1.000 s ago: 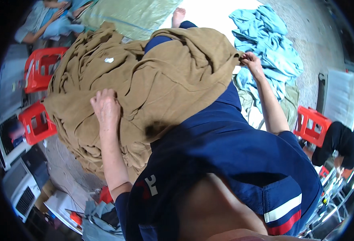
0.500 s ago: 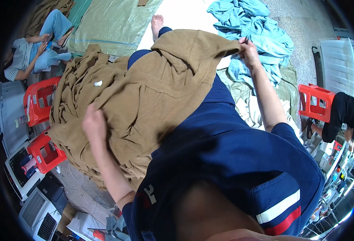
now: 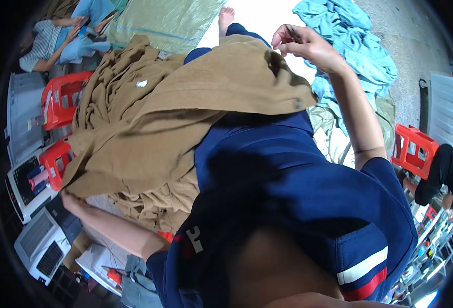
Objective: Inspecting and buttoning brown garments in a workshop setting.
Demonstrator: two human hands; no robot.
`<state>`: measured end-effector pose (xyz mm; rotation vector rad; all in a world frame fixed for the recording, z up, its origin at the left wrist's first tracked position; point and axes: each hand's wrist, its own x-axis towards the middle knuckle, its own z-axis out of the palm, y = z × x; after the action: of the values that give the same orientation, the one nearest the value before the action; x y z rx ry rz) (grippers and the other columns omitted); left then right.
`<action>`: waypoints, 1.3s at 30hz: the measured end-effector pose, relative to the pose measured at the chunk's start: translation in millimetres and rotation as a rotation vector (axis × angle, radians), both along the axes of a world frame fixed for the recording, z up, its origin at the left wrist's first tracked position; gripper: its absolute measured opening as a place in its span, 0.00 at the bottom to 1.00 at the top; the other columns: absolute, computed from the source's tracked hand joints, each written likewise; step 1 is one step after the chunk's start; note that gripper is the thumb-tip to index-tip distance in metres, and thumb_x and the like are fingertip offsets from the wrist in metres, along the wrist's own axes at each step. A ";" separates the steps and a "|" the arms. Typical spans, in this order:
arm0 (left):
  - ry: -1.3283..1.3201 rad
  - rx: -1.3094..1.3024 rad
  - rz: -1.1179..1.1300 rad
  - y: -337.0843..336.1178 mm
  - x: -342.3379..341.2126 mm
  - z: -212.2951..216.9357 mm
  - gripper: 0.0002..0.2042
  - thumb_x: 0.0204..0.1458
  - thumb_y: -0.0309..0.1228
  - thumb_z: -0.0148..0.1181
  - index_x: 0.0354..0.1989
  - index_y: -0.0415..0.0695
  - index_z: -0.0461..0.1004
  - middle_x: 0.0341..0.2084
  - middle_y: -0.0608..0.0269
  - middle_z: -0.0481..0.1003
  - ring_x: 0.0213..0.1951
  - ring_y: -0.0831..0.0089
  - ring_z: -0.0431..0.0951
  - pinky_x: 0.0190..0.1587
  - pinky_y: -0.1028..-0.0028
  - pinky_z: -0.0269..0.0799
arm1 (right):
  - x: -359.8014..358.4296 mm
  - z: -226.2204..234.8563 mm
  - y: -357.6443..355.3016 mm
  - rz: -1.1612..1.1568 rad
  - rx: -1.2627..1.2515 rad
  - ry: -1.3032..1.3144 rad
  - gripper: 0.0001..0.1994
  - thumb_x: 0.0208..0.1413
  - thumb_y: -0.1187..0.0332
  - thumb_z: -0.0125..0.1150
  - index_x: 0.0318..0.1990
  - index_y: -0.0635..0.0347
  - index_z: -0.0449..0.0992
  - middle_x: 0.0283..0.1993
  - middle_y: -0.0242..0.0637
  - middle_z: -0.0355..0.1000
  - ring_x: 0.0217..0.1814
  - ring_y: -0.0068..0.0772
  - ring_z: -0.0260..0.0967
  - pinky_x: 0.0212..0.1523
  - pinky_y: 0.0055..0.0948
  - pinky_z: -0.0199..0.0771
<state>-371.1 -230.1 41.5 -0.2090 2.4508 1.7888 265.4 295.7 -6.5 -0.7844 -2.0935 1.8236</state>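
Observation:
A brown garment [image 3: 185, 97] is spread across my lap, its right end lifted and curling above my blue trousers. A small round fastener [image 3: 298, 103] shows near that end. Down at the left, my left hand [image 3: 73, 201] pinches a corner of the cloth and draws it out; its fingers are partly hidden by the fabric. My right hand [image 3: 311, 50] is raised just beyond the garment's right end, apart from it. Its fingers curl around a small dark tool [image 3: 292, 33], too blurred to name exactly.
A heap of brown garments [image 3: 116, 66] lies to my left, and light blue cloth [image 3: 339, 31] is piled at the far right. Red stools [image 3: 62, 100] stand on the left, another red stool [image 3: 416, 149] on the right. One person [image 3: 46, 38] sits at the far left, another [image 3: 445, 174] at the right.
My left hand has moved down and left, pulling the garment's corner out. My right hand has let go of the cloth and risen, and the garment's right end has swung lower.

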 end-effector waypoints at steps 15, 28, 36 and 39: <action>0.187 -0.081 -0.079 -4.4 52.1 -44.9 0.09 0.55 0.22 0.57 0.44 0.32 0.75 0.38 0.53 0.79 0.38 0.65 0.80 0.42 0.70 0.76 | 26.5 -76.3 -87.4 0.185 0.574 -0.085 0.17 0.35 0.81 0.57 0.38 0.61 0.74 0.46 0.38 0.70 0.50 0.43 0.68 0.53 0.36 0.70; 0.136 -0.015 -0.250 94.2 179.8 9.2 0.17 0.53 0.29 0.64 0.50 0.34 0.75 0.43 0.57 0.78 0.45 0.71 0.77 0.50 0.73 0.71 | 25.6 -103.4 -35.1 -0.066 -0.085 -0.227 0.06 0.56 0.76 0.56 0.41 0.66 0.73 0.35 0.28 0.70 0.39 0.19 0.68 0.42 0.18 0.68; -0.059 0.110 -0.746 233.7 310.6 20.0 0.14 0.55 0.32 0.63 0.48 0.40 0.75 0.36 0.70 0.76 0.39 0.81 0.73 0.44 0.81 0.67 | 3.9 -82.7 -62.4 0.245 0.589 -0.252 0.13 0.48 0.75 0.64 0.41 0.60 0.70 0.38 0.42 0.69 0.43 0.47 0.71 0.44 0.37 0.71; 0.357 -0.371 -1.076 258.5 360.9 -2.2 0.11 0.58 0.34 0.58 0.42 0.40 0.76 0.36 0.60 0.78 0.38 0.71 0.77 0.43 0.71 0.72 | 7.2 -86.2 -64.2 0.337 0.804 -0.210 0.16 0.40 0.79 0.66 0.40 0.63 0.70 0.38 0.43 0.68 0.43 0.47 0.70 0.45 0.36 0.70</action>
<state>-10.2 28.4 39.3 1.2375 2.2793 0.9312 272.7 231.6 -92.7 -0.4265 -2.8999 0.8509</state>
